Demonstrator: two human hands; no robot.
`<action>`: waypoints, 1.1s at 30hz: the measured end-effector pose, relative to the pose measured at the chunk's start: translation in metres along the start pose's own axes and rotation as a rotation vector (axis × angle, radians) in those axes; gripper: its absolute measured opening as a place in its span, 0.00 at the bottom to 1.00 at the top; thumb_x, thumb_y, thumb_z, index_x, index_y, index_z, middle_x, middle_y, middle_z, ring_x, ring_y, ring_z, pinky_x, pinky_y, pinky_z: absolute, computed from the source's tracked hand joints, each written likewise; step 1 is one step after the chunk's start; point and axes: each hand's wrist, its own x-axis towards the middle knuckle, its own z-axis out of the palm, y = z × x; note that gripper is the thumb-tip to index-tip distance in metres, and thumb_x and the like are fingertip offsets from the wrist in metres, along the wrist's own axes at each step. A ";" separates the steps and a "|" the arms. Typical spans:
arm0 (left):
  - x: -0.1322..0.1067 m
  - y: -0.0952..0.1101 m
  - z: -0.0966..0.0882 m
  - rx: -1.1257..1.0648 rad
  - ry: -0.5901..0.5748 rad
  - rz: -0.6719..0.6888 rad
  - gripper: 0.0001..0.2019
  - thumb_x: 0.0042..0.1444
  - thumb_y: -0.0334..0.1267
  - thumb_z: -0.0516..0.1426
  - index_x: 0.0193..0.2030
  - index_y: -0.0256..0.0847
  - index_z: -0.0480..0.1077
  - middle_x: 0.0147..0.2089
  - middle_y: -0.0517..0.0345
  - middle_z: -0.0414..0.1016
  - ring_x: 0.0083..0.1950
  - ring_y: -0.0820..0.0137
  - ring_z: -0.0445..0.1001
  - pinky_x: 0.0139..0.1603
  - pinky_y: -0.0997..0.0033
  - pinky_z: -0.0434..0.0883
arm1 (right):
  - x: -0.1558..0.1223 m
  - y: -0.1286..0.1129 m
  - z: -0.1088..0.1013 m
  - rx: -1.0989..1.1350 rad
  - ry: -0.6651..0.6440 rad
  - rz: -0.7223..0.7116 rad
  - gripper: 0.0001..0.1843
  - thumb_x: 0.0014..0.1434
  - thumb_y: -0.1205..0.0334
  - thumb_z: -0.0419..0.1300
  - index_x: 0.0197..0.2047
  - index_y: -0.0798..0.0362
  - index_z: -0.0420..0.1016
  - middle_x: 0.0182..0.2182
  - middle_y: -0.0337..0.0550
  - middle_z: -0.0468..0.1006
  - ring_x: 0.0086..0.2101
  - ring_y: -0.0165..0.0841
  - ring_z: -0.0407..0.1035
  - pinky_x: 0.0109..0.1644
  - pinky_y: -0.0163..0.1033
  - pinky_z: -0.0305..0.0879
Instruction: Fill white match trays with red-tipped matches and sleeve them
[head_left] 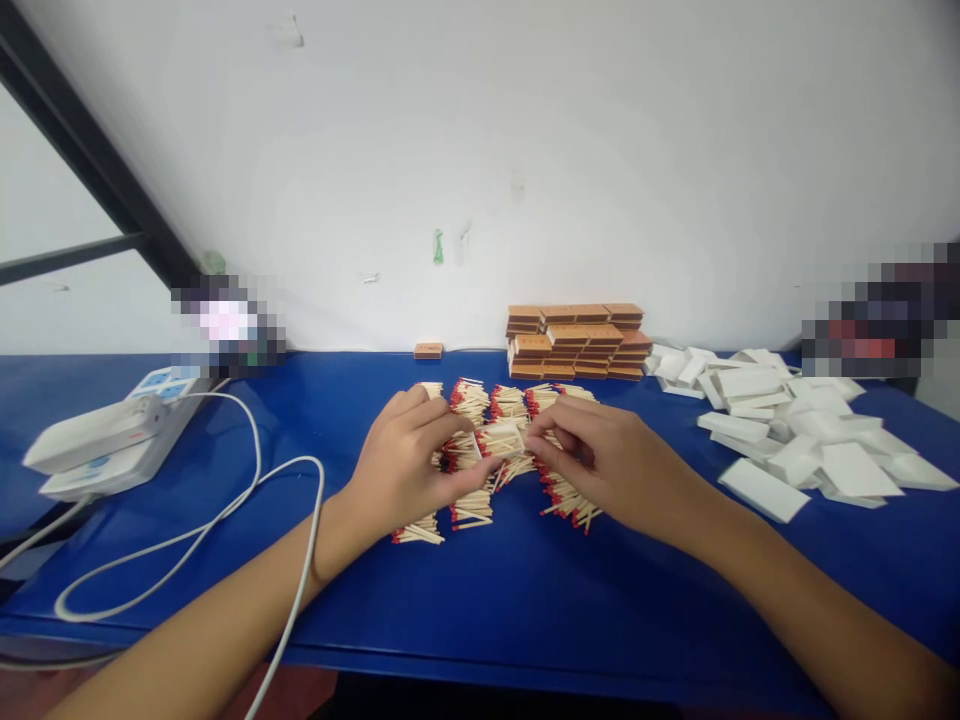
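Observation:
A small white matchbox tray (501, 428) with red-tipped matches in it is held above the piles of matches. My left hand (409, 455) grips the tray's left side, thumb along the near edge and fingers at the far side. With fingers pinched together, my right hand (611, 460) is at the tray's right end; whether loose matches are also between those fingertips is hidden. Below both hands, loose matches (471, 508) lie in several rows on the blue table (480, 600), their red heads mostly toward the left. My hands cover parts of these rows.
Brown matchboxes (577, 340) are stacked against the wall, with a single matchbox (428, 351) to their left. White empty trays (802, 430) lie heaped at the right. A power strip (124, 440) stands at the left; its white cable (259, 480) loops across my left forearm.

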 end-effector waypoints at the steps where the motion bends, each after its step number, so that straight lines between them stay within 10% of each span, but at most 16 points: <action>1: 0.000 -0.001 0.000 0.011 0.005 -0.024 0.16 0.61 0.51 0.66 0.41 0.38 0.78 0.29 0.57 0.71 0.34 0.66 0.63 0.36 0.63 0.61 | 0.000 0.003 0.000 -0.005 -0.023 -0.007 0.07 0.71 0.63 0.58 0.40 0.51 0.75 0.31 0.39 0.74 0.29 0.31 0.67 0.35 0.37 0.59; 8: 0.000 -0.004 -0.001 0.018 0.018 -0.072 0.15 0.60 0.50 0.67 0.40 0.37 0.79 0.29 0.57 0.71 0.34 0.66 0.62 0.35 0.64 0.61 | -0.001 0.006 0.008 0.009 -0.295 0.004 0.07 0.68 0.67 0.60 0.48 0.50 0.77 0.40 0.43 0.77 0.33 0.32 0.71 0.37 0.37 0.64; 33: 0.002 -0.004 -0.002 0.016 0.004 -0.075 0.16 0.62 0.52 0.65 0.38 0.38 0.78 0.29 0.57 0.71 0.33 0.66 0.62 0.36 0.63 0.61 | -0.004 0.004 0.001 0.069 -0.412 0.089 0.06 0.66 0.69 0.58 0.36 0.51 0.71 0.34 0.39 0.74 0.32 0.31 0.66 0.35 0.36 0.59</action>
